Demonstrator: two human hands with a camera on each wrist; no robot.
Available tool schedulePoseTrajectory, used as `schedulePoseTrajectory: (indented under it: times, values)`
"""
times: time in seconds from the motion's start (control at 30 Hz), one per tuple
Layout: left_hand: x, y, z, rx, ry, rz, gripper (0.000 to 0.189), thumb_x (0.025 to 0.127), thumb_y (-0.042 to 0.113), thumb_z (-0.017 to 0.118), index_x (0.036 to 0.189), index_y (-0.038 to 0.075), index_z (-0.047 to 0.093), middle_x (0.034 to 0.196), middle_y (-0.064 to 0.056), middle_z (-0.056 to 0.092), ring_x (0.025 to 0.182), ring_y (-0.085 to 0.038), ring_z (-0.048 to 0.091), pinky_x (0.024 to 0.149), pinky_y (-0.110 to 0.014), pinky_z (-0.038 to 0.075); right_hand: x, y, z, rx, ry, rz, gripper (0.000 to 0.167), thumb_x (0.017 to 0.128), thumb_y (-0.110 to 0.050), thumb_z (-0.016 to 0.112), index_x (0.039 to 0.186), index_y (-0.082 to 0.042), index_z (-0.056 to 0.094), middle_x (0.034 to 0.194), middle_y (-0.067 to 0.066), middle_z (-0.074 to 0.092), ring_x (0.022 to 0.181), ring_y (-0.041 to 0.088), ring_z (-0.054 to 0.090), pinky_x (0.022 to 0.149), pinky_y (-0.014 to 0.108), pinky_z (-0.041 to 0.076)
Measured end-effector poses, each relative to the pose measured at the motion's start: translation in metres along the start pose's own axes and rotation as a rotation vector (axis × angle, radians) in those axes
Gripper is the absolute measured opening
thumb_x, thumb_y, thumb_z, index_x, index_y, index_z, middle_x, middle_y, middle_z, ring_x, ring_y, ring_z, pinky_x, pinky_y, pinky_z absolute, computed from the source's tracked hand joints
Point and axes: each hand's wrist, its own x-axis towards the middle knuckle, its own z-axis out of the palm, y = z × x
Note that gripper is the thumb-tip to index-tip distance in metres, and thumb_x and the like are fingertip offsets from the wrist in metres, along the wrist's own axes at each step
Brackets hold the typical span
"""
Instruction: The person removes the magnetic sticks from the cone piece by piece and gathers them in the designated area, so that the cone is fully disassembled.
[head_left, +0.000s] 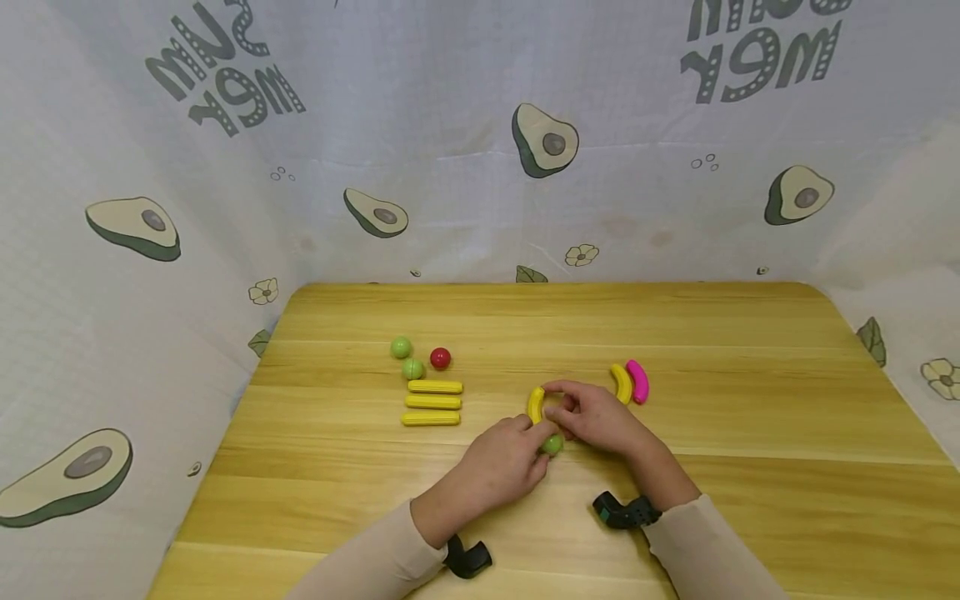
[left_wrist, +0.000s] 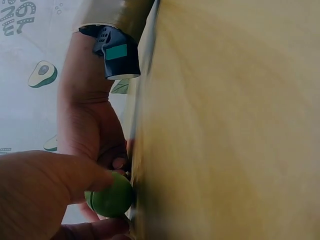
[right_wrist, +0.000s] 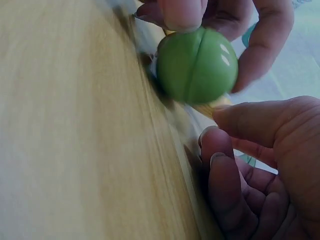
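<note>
In the head view my left hand [head_left: 504,460] pinches a glossy green ball [head_left: 552,444] between thumb and fingers, low over the table. A seam runs round this green ball [right_wrist: 197,65] in the right wrist view. Just beyond it stands a small yellow toy banana [head_left: 535,405]. My right hand [head_left: 602,418] has its index finger at the banana's far end and its thumb beside the near part, pinching it. The left wrist view shows the green ball [left_wrist: 111,195] under the left thumb; the banana is hidden there.
Three ridged yellow sticks like corn cobs [head_left: 432,402] lie stacked in rows at the left. Behind them are two green balls [head_left: 401,347] and a red ball [head_left: 440,358]. Right of the hands lie another yellow banana [head_left: 622,384] and a pink banana [head_left: 638,382]. A printed curtain [head_left: 465,167] surrounds the wooden table [head_left: 750,350].
</note>
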Motion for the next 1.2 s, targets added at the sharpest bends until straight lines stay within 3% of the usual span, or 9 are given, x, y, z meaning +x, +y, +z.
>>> schedulePoseTrajectory:
  times: [0.17, 0.43, 0.53, 0.67, 0.87, 1.07, 1.2]
  values:
    - [0.0, -0.001, 0.0, -0.023, -0.012, 0.009, 0.025, 0.098, 0.036, 0.069, 0.118, 0.022, 0.063, 0.089, 0.005, 0.06, 0.077, -0.006, 0.052, 0.065, -0.018, 0.04, -0.001, 0.0, -0.001, 0.042, -0.015, -0.01, 0.036, 0.099, -0.023, 0.068, 0.132, -0.01, 0.062, 0.073, 0.001, 0.06, 0.057, 0.012, 0.055, 0.054, 0.024, 0.046]
    - [-0.002, -0.004, 0.001, -0.033, -0.013, 0.04, 0.027, 0.1, 0.028, 0.067, 0.125, 0.019, 0.062, 0.102, 0.001, 0.067, 0.088, -0.009, 0.06, 0.077, -0.021, 0.051, 0.001, 0.004, -0.002, 0.194, -0.038, -0.003, 0.033, 0.097, -0.019, 0.071, 0.125, -0.004, 0.06, 0.087, 0.01, 0.061, 0.067, 0.016, 0.06, 0.059, 0.025, 0.052]
    - [-0.002, -0.005, 0.001, -0.041, -0.019, 0.031, 0.026, 0.1, 0.027, 0.066, 0.124, 0.019, 0.061, 0.103, 0.0, 0.066, 0.088, -0.01, 0.06, 0.077, -0.022, 0.051, 0.0, 0.002, -0.003, 0.24, -0.042, 0.019, 0.032, 0.097, -0.018, 0.071, 0.122, -0.003, 0.059, 0.091, 0.012, 0.064, 0.071, 0.017, 0.062, 0.06, 0.025, 0.053]
    - [-0.002, -0.006, -0.001, -0.036, -0.019, 0.027, 0.026, 0.099, 0.027, 0.066, 0.123, 0.018, 0.062, 0.101, 0.0, 0.066, 0.085, -0.01, 0.059, 0.074, -0.022, 0.05, -0.002, 0.0, -0.004, 0.24, -0.036, 0.009, 0.031, 0.096, -0.019, 0.071, 0.12, -0.003, 0.059, 0.086, 0.012, 0.065, 0.064, 0.015, 0.057, 0.055, 0.024, 0.049]
    - [-0.002, -0.006, -0.001, -0.084, -0.033, 0.051, 0.022, 0.096, 0.029, 0.068, 0.116, 0.018, 0.065, 0.09, 0.005, 0.061, 0.075, -0.005, 0.051, 0.066, -0.016, 0.042, -0.001, -0.001, -0.004, 0.136, 0.063, -0.001, 0.028, 0.098, -0.019, 0.069, 0.122, -0.008, 0.062, 0.095, 0.01, 0.064, 0.062, 0.014, 0.055, 0.054, 0.024, 0.049]
    - [-0.003, -0.005, 0.001, -0.129, -0.029, 0.085, 0.021, 0.093, 0.03, 0.069, 0.111, 0.019, 0.066, 0.084, 0.008, 0.056, 0.071, -0.002, 0.046, 0.063, -0.013, 0.036, -0.001, -0.004, -0.008, -0.089, 0.231, -0.026, 0.035, 0.096, -0.017, 0.071, 0.128, -0.006, 0.065, 0.1, 0.01, 0.067, 0.077, 0.014, 0.062, 0.07, 0.028, 0.053]
    - [-0.003, -0.005, -0.001, -0.133, -0.032, 0.081, 0.022, 0.093, 0.03, 0.07, 0.112, 0.02, 0.067, 0.085, 0.008, 0.056, 0.071, -0.002, 0.045, 0.062, -0.013, 0.036, -0.004, -0.008, -0.015, -0.196, 0.311, 0.051, 0.042, 0.095, -0.028, 0.074, 0.129, -0.007, 0.062, 0.102, 0.012, 0.072, 0.085, 0.021, 0.069, 0.077, 0.04, 0.057]
